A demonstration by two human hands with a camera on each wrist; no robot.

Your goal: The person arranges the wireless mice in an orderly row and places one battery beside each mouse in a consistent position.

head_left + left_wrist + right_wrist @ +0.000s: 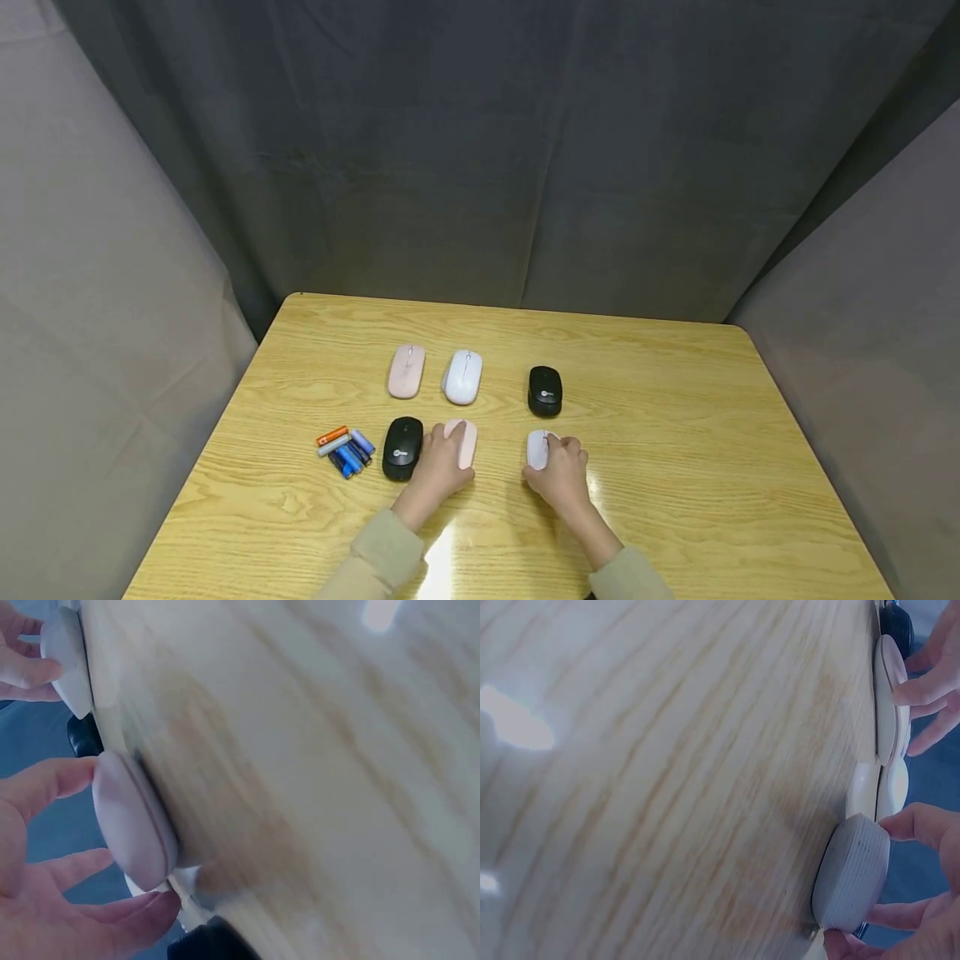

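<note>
My left hand holds a pale pink computer mouse by its sides on the table. In the left wrist view, the thumb touches one side of this pink mouse and the fingers reach round the other. My right hand grips a white mouse between thumb and fingers; its ribbed side shows in the right wrist view, where the white mouse sits on the wood. Just left of my left hand lies a black mouse, close to the fingers.
Behind the hands lie another pink mouse, another white mouse and a second black mouse. Several batteries in orange, blue and white are bunched at the left. A dark curtain hangs behind the wooden table.
</note>
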